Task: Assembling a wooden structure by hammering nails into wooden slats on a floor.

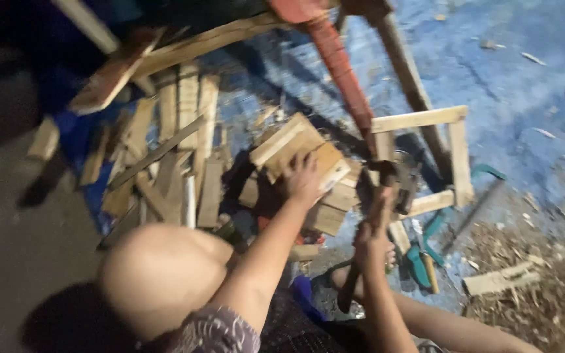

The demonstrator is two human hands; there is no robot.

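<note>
The left hand (302, 178) lies palm down on a small wooden box (299, 150), fingers spread over its top board and pressing on it. The box sits tilted on a low stack of short wood blocks (331, 206), just in front of the person's knee (161, 271). The right hand (371, 243) is closed around the wooden handle of a hammer (387, 186); the dark hammer head is raised just to the right of the box, close to it but blurred, so whether it touches the wood cannot be told. The two hands are near each other, the left on the box and the right a little lower and to the right of it.

Behind the hammer stands an open wooden frame (456, 153) made of pale slats, leaning against a dark post (410, 78). A red bar (338, 62) slants down from the top toward the box. To the left lies a heap of flat wooden slats (178, 144), scattered at many angles over a blue sheet (492, 72) that covers the floor. To the right of the right forearm lie teal-handled tools (420, 258), and beyond them a pile of wood shavings (537, 274) with a short offcut (498, 281) on it.
</note>
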